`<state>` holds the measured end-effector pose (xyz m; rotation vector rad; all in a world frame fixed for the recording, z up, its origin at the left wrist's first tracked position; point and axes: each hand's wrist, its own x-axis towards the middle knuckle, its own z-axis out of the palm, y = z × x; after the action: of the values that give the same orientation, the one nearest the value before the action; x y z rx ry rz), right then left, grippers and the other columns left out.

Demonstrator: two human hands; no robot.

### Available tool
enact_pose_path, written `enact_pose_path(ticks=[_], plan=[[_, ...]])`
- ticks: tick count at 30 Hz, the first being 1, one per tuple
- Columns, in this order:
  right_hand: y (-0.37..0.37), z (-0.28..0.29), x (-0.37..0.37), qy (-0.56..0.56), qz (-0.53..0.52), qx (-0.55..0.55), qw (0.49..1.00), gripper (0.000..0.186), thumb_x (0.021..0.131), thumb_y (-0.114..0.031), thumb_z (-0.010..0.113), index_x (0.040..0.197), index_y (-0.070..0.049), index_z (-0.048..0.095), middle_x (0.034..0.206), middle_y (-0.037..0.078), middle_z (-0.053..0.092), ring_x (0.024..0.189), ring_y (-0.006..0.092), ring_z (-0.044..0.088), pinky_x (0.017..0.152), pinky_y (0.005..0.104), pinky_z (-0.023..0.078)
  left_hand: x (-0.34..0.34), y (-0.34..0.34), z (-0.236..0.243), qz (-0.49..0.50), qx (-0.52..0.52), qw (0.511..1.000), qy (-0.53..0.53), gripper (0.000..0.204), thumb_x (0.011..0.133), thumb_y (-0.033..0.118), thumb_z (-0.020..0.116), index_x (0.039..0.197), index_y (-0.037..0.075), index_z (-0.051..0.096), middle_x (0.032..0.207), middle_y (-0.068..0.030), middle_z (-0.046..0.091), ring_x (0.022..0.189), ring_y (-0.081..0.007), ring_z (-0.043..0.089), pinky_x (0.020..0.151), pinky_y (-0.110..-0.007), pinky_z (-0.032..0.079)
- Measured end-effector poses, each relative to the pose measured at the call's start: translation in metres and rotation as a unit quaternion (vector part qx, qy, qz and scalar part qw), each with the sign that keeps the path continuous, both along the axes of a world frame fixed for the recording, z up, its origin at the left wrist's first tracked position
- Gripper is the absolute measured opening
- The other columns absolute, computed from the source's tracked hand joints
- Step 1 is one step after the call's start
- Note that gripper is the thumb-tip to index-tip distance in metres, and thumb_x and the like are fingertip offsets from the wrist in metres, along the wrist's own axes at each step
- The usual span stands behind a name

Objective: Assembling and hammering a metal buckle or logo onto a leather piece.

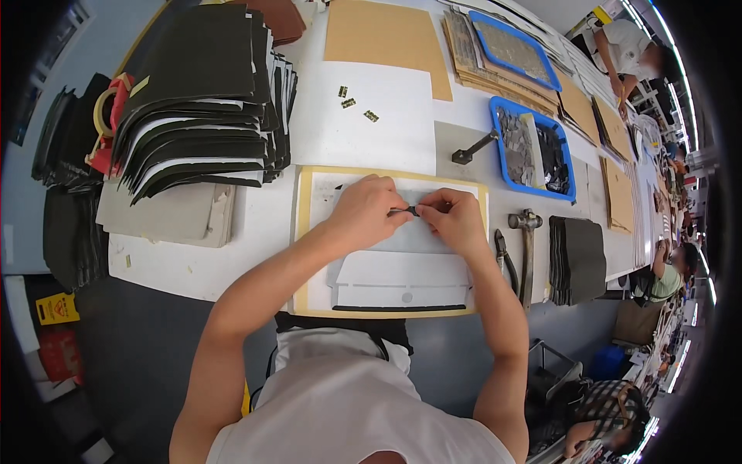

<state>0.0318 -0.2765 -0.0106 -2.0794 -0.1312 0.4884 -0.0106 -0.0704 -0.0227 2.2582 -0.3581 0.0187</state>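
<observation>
A long white worktop fills a bright workshop, with other people seated or standing off to my right. My two hands are close together: thumb and fingers of my left hand and of my right hand pinch a small dark piece between them. It sits over the far part of a yellow-bordered board; I can't tell whether it touches. Nearer me on that board lies a pale panel with a black strip along its near edge. To my right are pliers, a hammer and a black stack; beyond them, a blue tray of dark pieces. On my left rises a tall pile of black sheets.
</observation>
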Motion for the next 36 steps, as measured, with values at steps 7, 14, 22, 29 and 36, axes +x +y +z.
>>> enact_pose_path(ticks=[7,14,22,29,36], plan=[[-0.01,-0.01,0.003,0.027,-0.008,0.082,0.996,0.012,0.087,-0.003,0.076,0.095,0.005,0.075,0.07,0.005,0.069,0.057,0.0095,0.061,0.052,0.0253,0.05,0.0,-0.005,-0.007,0.02,-0.002,0.999,-0.048,0.013,0.085,0.019,0.077,0.088,0.007,0.08,0.084,-0.0076,0.067,0.086,-0.0291,0.064,0.078,-0.04,0.052],[-0.007,-0.009,0.0,0.009,0.002,0.044,0.999,0.01,0.088,-0.002,0.076,0.096,0.004,0.075,0.073,0.005,0.069,0.06,0.0085,0.061,0.054,0.0234,0.05,-0.003,-0.005,-0.012,0.008,0.01,0.996,-0.083,0.013,0.084,0.017,0.079,0.095,0.011,0.082,0.085,-0.007,0.066,0.084,-0.0268,0.065,0.074,-0.039,0.052],[-0.007,-0.008,0.005,0.013,0.002,0.016,1.0,0.012,0.084,-0.006,0.077,0.092,0.002,0.077,0.069,0.006,0.07,0.057,0.0096,0.063,0.054,0.0265,0.051,0.001,-0.006,-0.016,0.015,0.001,0.997,-0.081,0.013,0.085,0.02,0.08,0.095,0.011,0.082,0.087,-0.0055,0.066,0.082,-0.0256,0.065,0.073,-0.038,0.052],[-0.005,-0.011,0.014,0.033,0.021,0.055,0.998,0.013,0.084,-0.007,0.077,0.092,0.003,0.077,0.069,0.006,0.071,0.056,0.0094,0.062,0.053,0.0268,0.049,0.007,0.003,-0.001,0.0,-0.003,1.0,-0.025,0.01,0.084,0.021,0.078,0.085,0.011,0.08,0.084,-0.0052,0.067,0.084,-0.0272,0.066,0.074,-0.04,0.052],[-0.012,-0.014,0.006,0.003,0.03,0.02,0.999,0.01,0.083,-0.005,0.078,0.085,0.004,0.075,0.063,0.006,0.068,0.053,0.0091,0.06,0.049,0.0281,0.046,-0.001,-0.008,-0.017,0.005,0.033,0.994,-0.105,0.01,0.082,0.023,0.08,0.085,0.013,0.079,0.085,-0.0061,0.067,0.082,-0.029,0.066,0.072,-0.042,0.053]])
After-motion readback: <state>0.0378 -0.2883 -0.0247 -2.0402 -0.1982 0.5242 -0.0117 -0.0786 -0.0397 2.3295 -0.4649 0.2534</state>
